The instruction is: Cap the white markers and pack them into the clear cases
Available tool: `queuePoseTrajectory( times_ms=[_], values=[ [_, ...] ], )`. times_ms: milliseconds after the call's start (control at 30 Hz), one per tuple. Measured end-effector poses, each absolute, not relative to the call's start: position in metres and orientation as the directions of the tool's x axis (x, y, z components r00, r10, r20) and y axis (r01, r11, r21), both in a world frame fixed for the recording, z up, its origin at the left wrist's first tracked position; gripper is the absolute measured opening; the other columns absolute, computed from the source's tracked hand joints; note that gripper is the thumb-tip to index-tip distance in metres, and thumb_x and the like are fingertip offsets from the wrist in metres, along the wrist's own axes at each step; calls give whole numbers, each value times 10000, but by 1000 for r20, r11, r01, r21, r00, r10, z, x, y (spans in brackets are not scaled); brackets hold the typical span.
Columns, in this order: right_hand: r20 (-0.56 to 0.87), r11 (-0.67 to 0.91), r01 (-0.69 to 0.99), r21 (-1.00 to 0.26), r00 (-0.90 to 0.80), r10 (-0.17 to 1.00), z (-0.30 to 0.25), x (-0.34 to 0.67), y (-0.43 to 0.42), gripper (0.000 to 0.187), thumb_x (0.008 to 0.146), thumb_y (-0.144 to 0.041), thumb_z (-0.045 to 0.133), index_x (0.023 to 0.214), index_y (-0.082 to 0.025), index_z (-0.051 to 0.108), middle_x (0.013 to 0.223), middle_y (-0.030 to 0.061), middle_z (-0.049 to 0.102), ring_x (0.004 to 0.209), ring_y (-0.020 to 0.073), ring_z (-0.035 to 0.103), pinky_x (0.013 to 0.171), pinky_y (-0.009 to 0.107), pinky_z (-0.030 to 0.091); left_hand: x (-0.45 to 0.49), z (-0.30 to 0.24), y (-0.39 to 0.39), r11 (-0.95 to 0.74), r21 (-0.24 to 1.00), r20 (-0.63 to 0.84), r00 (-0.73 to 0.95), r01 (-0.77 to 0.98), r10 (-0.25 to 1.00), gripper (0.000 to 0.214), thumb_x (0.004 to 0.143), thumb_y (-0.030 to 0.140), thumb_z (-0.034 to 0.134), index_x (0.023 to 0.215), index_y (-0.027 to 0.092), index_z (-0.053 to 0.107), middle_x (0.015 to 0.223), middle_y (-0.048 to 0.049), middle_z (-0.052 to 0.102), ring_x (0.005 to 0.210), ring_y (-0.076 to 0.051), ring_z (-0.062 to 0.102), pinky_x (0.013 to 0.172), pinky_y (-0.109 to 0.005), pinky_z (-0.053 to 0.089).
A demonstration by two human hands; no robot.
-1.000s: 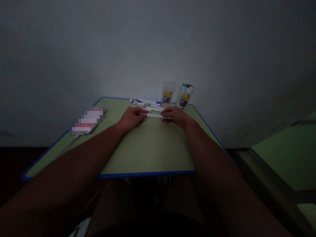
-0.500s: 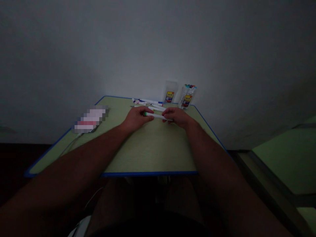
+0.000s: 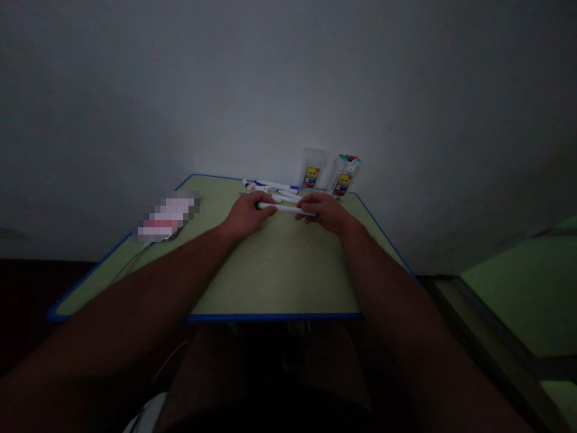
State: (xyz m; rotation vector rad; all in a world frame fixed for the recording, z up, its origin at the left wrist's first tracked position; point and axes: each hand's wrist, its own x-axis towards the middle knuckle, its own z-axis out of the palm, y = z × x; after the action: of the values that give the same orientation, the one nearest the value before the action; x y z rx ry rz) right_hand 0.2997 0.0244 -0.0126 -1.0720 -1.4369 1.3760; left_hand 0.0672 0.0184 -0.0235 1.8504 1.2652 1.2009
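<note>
A white marker (image 3: 288, 208) with a green end lies level between my two hands, just over the table. My left hand (image 3: 250, 213) is closed on its green end. My right hand (image 3: 321, 210) pinches the other end between thumb and fingers. Behind the hands, several white markers (image 3: 277, 186) lie loosely on the tabletop, some with blue parts, partly hidden by my fingers. A clear plastic case (image 3: 314, 168) with a yellow label stands at the back edge. To its right is a second clear case (image 3: 343, 176), filled with markers showing coloured ends.
The pale green table (image 3: 274, 273) has a blue rim and stands against a grey wall (image 3: 270, 84). A blurred-out flat object (image 3: 166, 216) with a cable (image 3: 128, 264) sits on the left side. My legs are under the front edge.
The marker has shifted slightly left between my hands, so its green end sits deeper in the left one. The cases and loose markers have stayed where they were.
</note>
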Motion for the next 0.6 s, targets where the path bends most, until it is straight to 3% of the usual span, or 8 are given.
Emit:
queuePoseTrajectory(
  times_ms=[333,600],
  values=[
    [151,133,-87,-987,-256,955,-17,301,28,359,576,-71,843,856,-157,637,877,30,694,764,160,721,694,281,599,62,-26,29,-164,963,174,-32,215,984,102,729,148,686,823,179,661,637,25,568,524,-108,523,525,-248,493],
    [201,175,-110,-978,-313,928,-14,299,24,349,617,-124,847,892,-173,638,911,32,699,855,179,722,789,344,604,59,-29,29,-163,933,175,-10,320,984,116,781,196,661,895,193,685,610,19,565,496,-114,506,468,-225,435]
  ],
)
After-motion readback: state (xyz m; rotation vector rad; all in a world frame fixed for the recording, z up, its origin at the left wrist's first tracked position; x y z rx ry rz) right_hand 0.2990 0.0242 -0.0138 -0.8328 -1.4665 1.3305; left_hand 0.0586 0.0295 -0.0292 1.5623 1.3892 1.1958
